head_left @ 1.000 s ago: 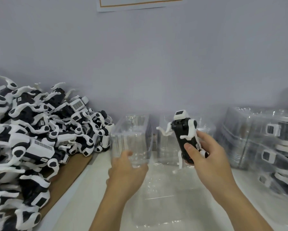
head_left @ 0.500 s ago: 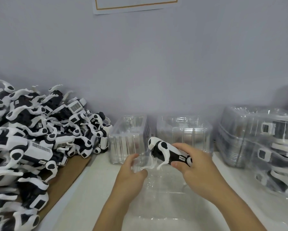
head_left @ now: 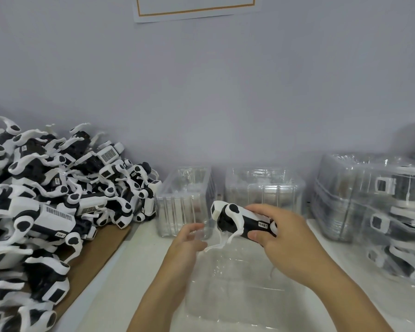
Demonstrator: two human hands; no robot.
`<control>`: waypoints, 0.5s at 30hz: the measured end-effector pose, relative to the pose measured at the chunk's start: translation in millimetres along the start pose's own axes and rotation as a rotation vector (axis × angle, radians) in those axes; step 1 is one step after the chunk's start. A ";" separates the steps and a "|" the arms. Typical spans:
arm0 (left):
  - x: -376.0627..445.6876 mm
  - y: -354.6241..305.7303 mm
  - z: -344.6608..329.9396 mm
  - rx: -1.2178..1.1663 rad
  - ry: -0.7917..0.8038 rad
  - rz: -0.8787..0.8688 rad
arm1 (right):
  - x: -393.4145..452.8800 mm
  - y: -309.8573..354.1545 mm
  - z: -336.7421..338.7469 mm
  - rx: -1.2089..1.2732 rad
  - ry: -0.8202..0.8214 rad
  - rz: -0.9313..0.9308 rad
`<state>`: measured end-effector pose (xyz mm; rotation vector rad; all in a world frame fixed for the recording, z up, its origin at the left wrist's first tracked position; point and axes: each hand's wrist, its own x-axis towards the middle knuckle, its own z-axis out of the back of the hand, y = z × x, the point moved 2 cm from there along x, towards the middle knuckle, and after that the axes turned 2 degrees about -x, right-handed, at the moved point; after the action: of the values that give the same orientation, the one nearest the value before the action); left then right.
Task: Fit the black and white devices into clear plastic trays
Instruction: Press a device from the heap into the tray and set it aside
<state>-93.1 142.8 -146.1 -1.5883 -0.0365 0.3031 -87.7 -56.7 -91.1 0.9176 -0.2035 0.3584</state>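
Mostly the scene is hard to read where clear plastic lies on pale surfaces: the white desk (head_left: 139, 271) carries a flat clear plastic tray (head_left: 237, 283) in front of the person, and its moulded pockets are faint, its near edge cut off by the frame bottom. Whether anything lies in it cannot be told. On the left, a big heap of black and white robot-dog-shaped devices (head_left: 45, 200) spills over a brown cardboard sheet (head_left: 98, 257) and runs out of view at the left edge. At the right, a stack of filled clear trays wrapped in plastic film (head_left: 374, 212) shows blurred black and white shapes inside. Against the grey wall stand two stacks of clear plastic trays (head_left: 185, 200), apparently without devices in them.

Over the far end of the flat tray, the right hand (head_left: 281, 238) grips a black and white device (head_left: 240, 221) by its body, lying sideways with white legs hanging toward the tray; a small label shows on its black flank. Just beside it, the left hand (head_left: 187, 245) has curled fingers at the clear plastic; whether it pinches the tray edge cannot be told.
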 end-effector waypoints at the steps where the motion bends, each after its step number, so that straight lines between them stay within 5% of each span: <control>1: 0.2 0.4 -0.1 0.006 -0.007 0.004 | -0.4 0.8 -0.6 -0.005 0.006 -0.001; 15: 1.2 -1.6 -2.9 -0.003 -0.063 0.014 | -4.1 -0.7 -15.9 -0.131 0.129 -0.087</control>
<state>-91.1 140.3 -144.7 -1.5825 -0.0749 0.3647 -90.8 -45.2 -102.3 0.7691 -0.0676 0.3184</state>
